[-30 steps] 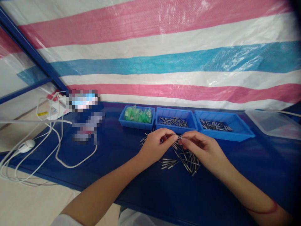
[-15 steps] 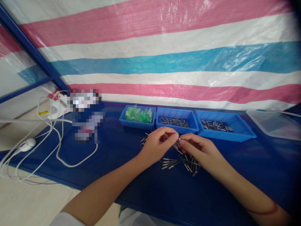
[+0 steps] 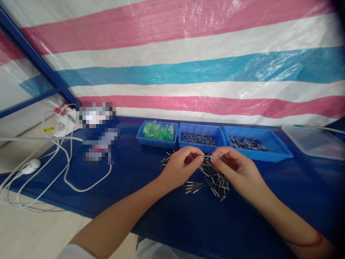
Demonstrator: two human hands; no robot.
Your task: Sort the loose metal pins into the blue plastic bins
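I've got a rivet point(image 3: 207, 156) pinched in my left hand point(image 3: 182, 163), with my right hand point(image 3: 237, 168) clamped on its other end, right over a loose pile point(image 3: 217, 176) on this shiny dark blue table point(image 3: 242, 223). Three blue bins point(image 3: 201, 129) sit in a row behind, backed by a striped tarp point(image 3: 188, 75), while white cables point(image 3: 70, 158) sprawl across the table's left end, pale floor point(image 3: 40, 230) below.

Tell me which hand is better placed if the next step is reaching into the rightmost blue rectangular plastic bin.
Right, I judge: the right hand is just in front of that bin, while the left hand is farther left. Both appear to pinch a thin silver metal rod.
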